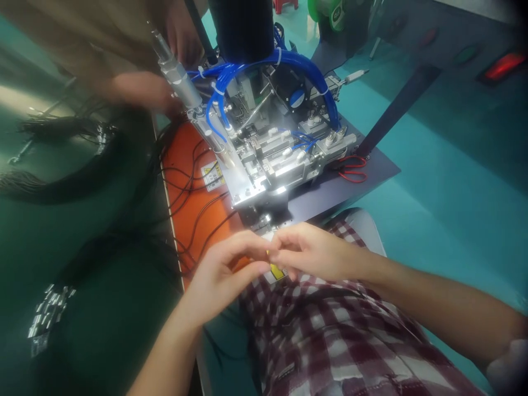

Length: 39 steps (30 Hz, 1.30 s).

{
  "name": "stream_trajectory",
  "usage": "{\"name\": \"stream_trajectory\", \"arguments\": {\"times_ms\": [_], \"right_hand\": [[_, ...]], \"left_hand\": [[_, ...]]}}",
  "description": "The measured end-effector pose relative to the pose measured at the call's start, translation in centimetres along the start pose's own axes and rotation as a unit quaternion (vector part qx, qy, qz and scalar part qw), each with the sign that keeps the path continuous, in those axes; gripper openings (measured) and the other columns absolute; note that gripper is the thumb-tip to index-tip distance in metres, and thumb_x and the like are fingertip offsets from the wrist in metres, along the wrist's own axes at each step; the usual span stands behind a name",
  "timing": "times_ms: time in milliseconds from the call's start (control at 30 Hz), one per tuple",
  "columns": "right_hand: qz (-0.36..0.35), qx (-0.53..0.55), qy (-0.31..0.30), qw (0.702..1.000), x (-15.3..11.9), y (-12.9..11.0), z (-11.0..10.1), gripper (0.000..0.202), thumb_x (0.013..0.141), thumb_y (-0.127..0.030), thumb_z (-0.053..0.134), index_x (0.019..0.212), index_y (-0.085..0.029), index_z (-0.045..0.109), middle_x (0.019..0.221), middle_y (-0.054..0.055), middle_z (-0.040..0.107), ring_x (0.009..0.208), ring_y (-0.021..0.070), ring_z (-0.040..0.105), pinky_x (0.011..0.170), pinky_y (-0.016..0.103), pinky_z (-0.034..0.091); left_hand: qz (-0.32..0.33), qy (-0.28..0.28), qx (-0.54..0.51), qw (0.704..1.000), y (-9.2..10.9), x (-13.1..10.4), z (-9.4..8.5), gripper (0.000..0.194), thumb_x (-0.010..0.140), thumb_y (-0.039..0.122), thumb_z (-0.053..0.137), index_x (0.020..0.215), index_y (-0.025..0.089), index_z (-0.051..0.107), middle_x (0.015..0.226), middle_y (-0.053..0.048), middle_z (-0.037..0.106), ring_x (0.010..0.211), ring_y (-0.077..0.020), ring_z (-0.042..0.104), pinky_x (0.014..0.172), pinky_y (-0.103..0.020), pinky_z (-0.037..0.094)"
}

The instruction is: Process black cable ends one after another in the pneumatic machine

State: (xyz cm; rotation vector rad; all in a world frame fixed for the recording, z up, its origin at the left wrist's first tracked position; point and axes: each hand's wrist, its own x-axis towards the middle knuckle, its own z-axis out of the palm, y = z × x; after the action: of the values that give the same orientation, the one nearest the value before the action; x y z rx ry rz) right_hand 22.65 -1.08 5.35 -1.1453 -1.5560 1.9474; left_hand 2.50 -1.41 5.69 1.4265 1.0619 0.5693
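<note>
My left hand [231, 272] and my right hand [303, 250] meet in front of the metal machine [284, 159], just above my lap. The thumb and fingers of each are pinched close together, and the fingertips nearly touch. Whatever lies between them is too small or hidden to name. Beneath the fingertips shows a yellow and white label [277, 272]. Thick blue tubes [305, 58] arch over the machine. Thin black cables [192, 190] run across the orange surface [181, 148] left of it.
Red-handled scissors [353, 169] lie at the machine's right. Bundles of dark cables with shiny ends [49, 313] cover the green surface at left. Another person's blurred hand [142, 91] is at the upper left. A red-lit switch [505, 67] shows at the upper right.
</note>
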Motion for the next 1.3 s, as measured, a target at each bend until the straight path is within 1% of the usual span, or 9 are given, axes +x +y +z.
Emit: {"name": "stream_trajectory", "arguments": {"times_ms": [233, 367, 633, 767, 900, 967, 1167, 1233, 1300], "right_hand": [[0.021, 0.052, -0.001, 0.998, 0.0, -0.4, 0.0, 0.018, 0.085, -0.015, 0.054, 0.068, -0.015, 0.059, 0.056, -0.005, 0.058, 0.052, 0.0078, 0.052, 0.052, 0.020, 0.040], [0.031, 0.054, 0.005, 0.998, 0.0, -0.5, -0.1, 0.017, 0.086, -0.016, 0.055, 0.069, -0.015, 0.057, 0.056, -0.005, 0.057, 0.053, 0.0082, 0.052, 0.054, 0.021, 0.041], [0.022, 0.016, 0.065, 0.998, 0.6, 0.3, -0.6, 0.013, 0.087, -0.020, 0.054, 0.075, -0.016, 0.057, 0.055, -0.004, 0.057, 0.049, 0.0080, 0.048, 0.046, 0.020, 0.036], [0.017, 0.021, 0.059, 0.998, 0.7, 0.4, -1.1, 0.013, 0.088, -0.022, 0.054, 0.076, -0.016, 0.058, 0.055, -0.004, 0.057, 0.048, 0.0071, 0.047, 0.045, 0.018, 0.035], [0.005, 0.024, 0.041, 0.999, 0.5, 0.3, -1.2, 0.015, 0.088, -0.022, 0.054, 0.075, -0.016, 0.058, 0.054, -0.005, 0.056, 0.048, 0.0068, 0.047, 0.045, 0.018, 0.036], [-0.001, 0.021, 0.031, 0.999, 0.4, 0.3, -1.1, 0.015, 0.088, -0.022, 0.054, 0.074, -0.016, 0.058, 0.054, -0.005, 0.056, 0.049, 0.0070, 0.047, 0.046, 0.018, 0.037], [-0.017, -0.041, 0.009, 0.999, 0.2, 0.4, -0.9, 0.015, 0.086, -0.021, 0.053, 0.072, -0.017, 0.057, 0.057, -0.004, 0.059, 0.051, 0.0087, 0.051, 0.049, 0.020, 0.038], [-0.023, -0.064, -0.001, 0.998, 0.1, 0.4, -0.8, 0.015, 0.086, -0.020, 0.053, 0.071, -0.017, 0.058, 0.058, -0.003, 0.060, 0.053, 0.0091, 0.053, 0.050, 0.020, 0.039], [-0.025, -0.072, -0.004, 0.997, 0.0, 0.3, -0.9, 0.015, 0.085, -0.018, 0.053, 0.071, -0.017, 0.058, 0.058, -0.003, 0.060, 0.051, 0.0080, 0.052, 0.050, 0.020, 0.038]], "left_hand": [[-0.057, 0.003, -0.063, 0.996, -0.1, 0.0, 0.5, 0.011, 0.080, 0.027, 0.070, 0.086, 0.018, 0.068, 0.071, -0.003, 0.070, 0.062, -0.0160, 0.067, 0.059, -0.026, 0.055], [-0.053, 0.022, -0.022, 0.998, -0.2, 0.2, 0.8, 0.011, 0.083, 0.029, 0.066, 0.081, 0.018, 0.066, 0.068, -0.001, 0.068, 0.061, -0.0146, 0.065, 0.058, -0.024, 0.053], [-0.024, 0.191, 0.096, 0.977, 0.0, 0.2, 0.4, 0.009, 0.087, 0.028, 0.060, 0.083, 0.020, 0.061, 0.069, 0.003, 0.065, 0.063, -0.0116, 0.063, 0.064, -0.023, 0.053], [-0.003, 0.116, 0.103, 0.988, -0.1, 0.7, 0.1, 0.017, 0.083, 0.028, 0.066, 0.099, 0.023, 0.063, 0.084, 0.001, 0.069, 0.076, -0.0136, 0.066, 0.070, -0.024, 0.055], [0.083, 0.060, 0.179, 0.979, -0.3, 1.0, 0.2, 0.006, 0.085, 0.022, 0.063, 0.091, 0.021, 0.065, 0.087, 0.000, 0.068, 0.081, -0.0127, 0.064, 0.074, -0.023, 0.053], [0.145, 0.036, 0.258, 0.955, -0.2, 1.0, 0.1, 0.008, 0.089, 0.016, 0.056, 0.090, 0.020, 0.064, 0.086, -0.001, 0.067, 0.080, -0.0120, 0.062, 0.072, -0.022, 0.050], [0.294, -0.087, 0.468, 0.829, 1.2, 0.5, -1.2, 0.020, 0.093, 0.017, 0.044, 0.101, 0.020, 0.062, 0.090, -0.006, 0.068, 0.081, -0.0167, 0.062, 0.071, -0.028, 0.050], [0.294, -0.115, 0.480, 0.818, 1.6, 0.6, -2.3, 0.021, 0.094, 0.020, 0.044, 0.103, 0.021, 0.063, 0.090, -0.006, 0.068, 0.081, -0.0171, 0.063, 0.071, -0.028, 0.050], [0.272, -0.094, 0.475, 0.831, 1.8, 0.5, -3.5, 0.024, 0.094, 0.022, 0.041, 0.103, 0.023, 0.063, 0.093, -0.005, 0.069, 0.081, -0.0167, 0.064, 0.071, -0.027, 0.050]]}}
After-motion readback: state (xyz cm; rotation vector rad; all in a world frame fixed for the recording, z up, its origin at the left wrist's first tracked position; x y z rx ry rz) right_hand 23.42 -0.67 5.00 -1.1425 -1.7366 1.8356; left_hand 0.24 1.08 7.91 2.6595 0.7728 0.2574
